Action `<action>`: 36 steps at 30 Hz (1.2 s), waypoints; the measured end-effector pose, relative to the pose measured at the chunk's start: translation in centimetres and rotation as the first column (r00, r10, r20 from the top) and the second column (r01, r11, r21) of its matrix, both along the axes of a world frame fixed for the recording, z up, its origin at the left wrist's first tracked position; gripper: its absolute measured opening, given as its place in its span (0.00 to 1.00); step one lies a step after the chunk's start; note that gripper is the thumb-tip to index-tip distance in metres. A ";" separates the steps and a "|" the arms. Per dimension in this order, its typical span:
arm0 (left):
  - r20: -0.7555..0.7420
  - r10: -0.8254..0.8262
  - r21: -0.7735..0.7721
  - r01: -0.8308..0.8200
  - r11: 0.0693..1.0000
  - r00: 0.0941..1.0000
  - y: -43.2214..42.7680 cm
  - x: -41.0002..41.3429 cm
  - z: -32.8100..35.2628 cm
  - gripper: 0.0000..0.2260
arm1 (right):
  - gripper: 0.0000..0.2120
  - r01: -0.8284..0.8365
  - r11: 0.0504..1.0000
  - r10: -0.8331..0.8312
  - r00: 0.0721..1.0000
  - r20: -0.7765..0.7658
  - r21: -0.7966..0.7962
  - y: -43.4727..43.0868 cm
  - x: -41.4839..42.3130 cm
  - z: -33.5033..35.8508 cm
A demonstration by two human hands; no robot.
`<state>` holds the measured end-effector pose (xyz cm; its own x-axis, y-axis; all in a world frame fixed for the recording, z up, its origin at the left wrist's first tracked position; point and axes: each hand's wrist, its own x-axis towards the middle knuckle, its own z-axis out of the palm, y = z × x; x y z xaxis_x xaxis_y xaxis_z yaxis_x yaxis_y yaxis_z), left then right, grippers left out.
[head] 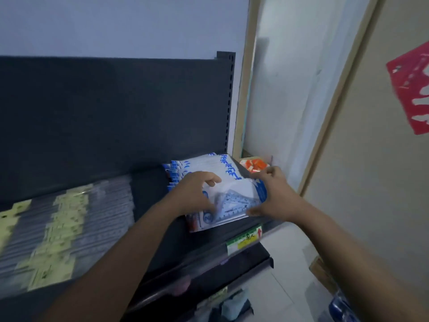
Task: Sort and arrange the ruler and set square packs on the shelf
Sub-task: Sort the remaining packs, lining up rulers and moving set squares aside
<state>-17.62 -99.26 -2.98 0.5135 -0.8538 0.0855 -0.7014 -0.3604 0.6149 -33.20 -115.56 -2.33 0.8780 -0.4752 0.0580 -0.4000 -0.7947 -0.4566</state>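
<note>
A pile of blue-and-white set square packs lies at the right end of the dark shelf. My left hand grips the left side of the top pack, thumb under its near edge. My right hand holds the same pack's right edge. More of these packs stand fanned behind the pile. A wide spread of clear ruler packs with yellow-green labels covers the shelf's left part, blurred.
A price tag hangs on the shelf's front rail. An orange-and-white packet sits beyond the shelf's right end. A red stencil hangs on the wall at the right. A lower shelf holds blurred goods.
</note>
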 end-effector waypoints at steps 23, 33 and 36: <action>0.266 0.320 0.244 -0.385 0.890 0.909 -1.0 -5.9 -1.7 0.31 | 0.32 -0.445 0.895 0.444 0.890 -0.105 0.013 -5.3 2.7 -2.7; 0.291 0.384 0.398 -0.476 0.784 0.876 -3.0 -5.0 -1.1 0.36 | 0.33 -0.584 0.805 0.559 0.807 -0.191 -0.111 -6.2 5.5 -2.8; 0.152 0.438 0.435 -0.458 0.775 0.886 -3.1 -4.3 -1.6 0.37 | 0.36 -0.604 0.797 0.597 0.781 -0.183 0.019 -6.7 6.0 -3.0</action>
